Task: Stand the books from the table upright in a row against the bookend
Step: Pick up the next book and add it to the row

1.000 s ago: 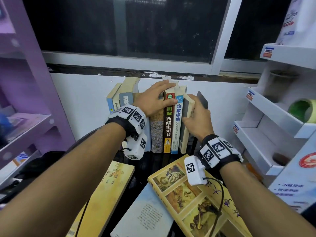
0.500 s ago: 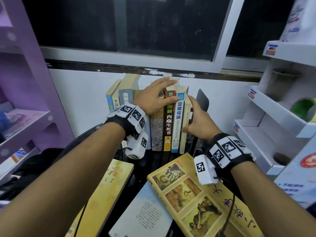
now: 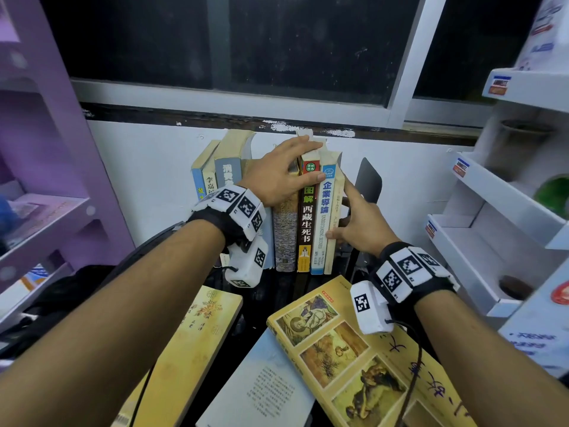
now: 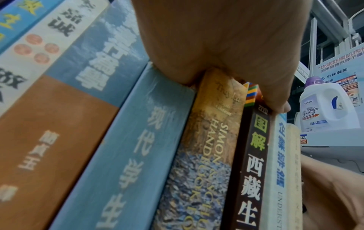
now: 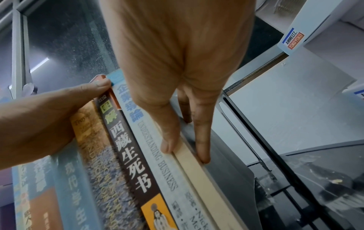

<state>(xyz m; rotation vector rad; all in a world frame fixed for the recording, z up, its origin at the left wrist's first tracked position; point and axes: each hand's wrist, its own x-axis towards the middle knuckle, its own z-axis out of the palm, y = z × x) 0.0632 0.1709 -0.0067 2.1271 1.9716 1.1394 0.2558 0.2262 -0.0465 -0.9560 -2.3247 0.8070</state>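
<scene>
Several books stand upright in a row against the wall. My left hand (image 3: 283,174) (image 4: 216,38) lies over their tops, its thumb pressing the spine of the brown book (image 3: 306,220) (image 4: 252,163) (image 5: 130,151). At the row's right end, my right hand (image 3: 354,220) (image 5: 177,54) pinches a thin cream book (image 3: 334,217) (image 5: 195,168), thumb on the spine and fingers on the right cover. It stands flush against the blue-and-white book (image 3: 323,223). The black bookend (image 3: 368,180) stands just right of my hand, a small gap from the cream book.
Three books lie flat on the dark table in front: a yellow one (image 3: 191,349), a pale blue one (image 3: 261,389) and an illustrated yellow one (image 3: 338,349). A purple shelf (image 3: 46,180) stands at left, white display shelves (image 3: 492,226) at right. A detergent bottle (image 4: 327,105) sits on a shelf.
My right hand has slid down the cream book and pressed it straight against the row, leaving more of the bookend showing. My left hand stays on the book tops.
</scene>
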